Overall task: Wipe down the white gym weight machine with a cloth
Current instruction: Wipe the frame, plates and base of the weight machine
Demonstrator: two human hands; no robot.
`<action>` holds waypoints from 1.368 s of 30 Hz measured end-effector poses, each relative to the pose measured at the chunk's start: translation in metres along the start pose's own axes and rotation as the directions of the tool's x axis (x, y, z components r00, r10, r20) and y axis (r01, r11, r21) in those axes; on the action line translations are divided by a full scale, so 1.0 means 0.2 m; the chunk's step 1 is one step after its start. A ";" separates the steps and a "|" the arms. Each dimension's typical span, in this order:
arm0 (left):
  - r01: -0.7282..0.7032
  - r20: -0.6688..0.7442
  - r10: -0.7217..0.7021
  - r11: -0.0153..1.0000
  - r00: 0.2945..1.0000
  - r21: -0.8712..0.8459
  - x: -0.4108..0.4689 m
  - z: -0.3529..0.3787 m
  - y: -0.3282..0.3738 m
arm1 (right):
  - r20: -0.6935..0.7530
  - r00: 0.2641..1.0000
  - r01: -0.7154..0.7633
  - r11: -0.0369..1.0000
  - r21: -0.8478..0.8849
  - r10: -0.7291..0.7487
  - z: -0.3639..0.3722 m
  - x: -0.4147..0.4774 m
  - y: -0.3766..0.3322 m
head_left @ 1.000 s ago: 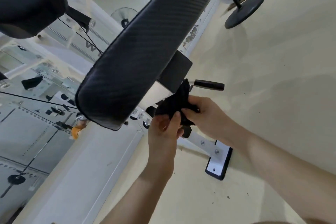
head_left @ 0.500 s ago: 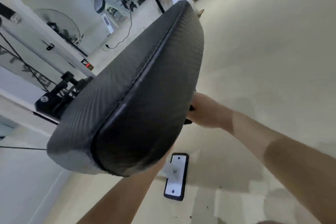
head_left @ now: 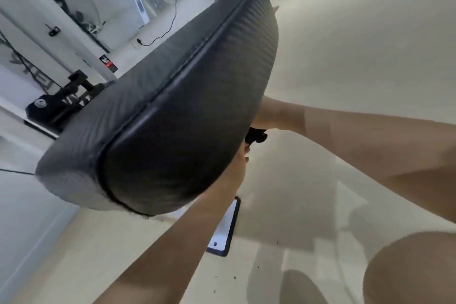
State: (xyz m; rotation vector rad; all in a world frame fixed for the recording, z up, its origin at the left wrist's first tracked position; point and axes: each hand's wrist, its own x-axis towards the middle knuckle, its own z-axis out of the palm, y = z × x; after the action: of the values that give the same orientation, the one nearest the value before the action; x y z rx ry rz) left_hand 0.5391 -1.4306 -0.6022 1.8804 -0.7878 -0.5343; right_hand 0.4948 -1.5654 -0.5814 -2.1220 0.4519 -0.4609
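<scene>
The machine's black padded seat fills the middle of the head view and hides most of what lies under it. Both my arms reach beneath its right edge. My right hand is mostly behind the pad, with a bit of the black cloth sticking out below it. My left hand comes up from below, its fingertips just under the cloth; its grip is hidden. A white foot plate of the machine lies on the floor below the hands.
White frame posts and cables of the machine stand at the left, with a black weight block behind the seat. My bare knee is at the bottom right. A black power cord trails across the cream floor farther back.
My view has swung low so the seat pad now covers the hands and cloth. The hands stay under the pad's right edge, and the left hand has come slightly more into sight.
</scene>
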 end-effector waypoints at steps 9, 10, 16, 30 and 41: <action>0.207 -0.285 -0.097 0.899 0.953 0.385 0.06 0.04 0.08 | 0.369 0.924 -0.155 0.979 0.130 0.097 -0.05 0.10 0.16; 0.226 -0.282 -0.085 0.826 0.956 0.517 0.05 0.05 0.10 | 0.424 0.902 -0.154 0.978 0.138 0.082 -0.06 0.12 0.17; 0.200 -0.223 0.211 0.126 0.952 0.972 0.07 0.23 0.22 | 0.691 0.721 -0.321 0.905 0.279 0.043 -0.09 0.12 0.33; 0.164 0.008 -0.286 0.572 0.958 0.803 0.04 0.37 0.07 | 0.527 0.819 -0.211 0.735 0.644 -0.226 -0.12 0.21 0.59; 0.473 -0.138 -0.571 0.772 0.809 -0.424 0.54 0.63 -0.07 | 0.449 0.873 0.023 0.936 0.352 -0.191 -0.27 0.62 0.69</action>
State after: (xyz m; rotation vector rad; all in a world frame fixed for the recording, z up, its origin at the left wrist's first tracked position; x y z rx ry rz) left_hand 0.5345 -1.5816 -0.6693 1.7470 0.0470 -0.7077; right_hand 0.5565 -1.7368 -0.6475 -1.8417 -0.0357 -0.0535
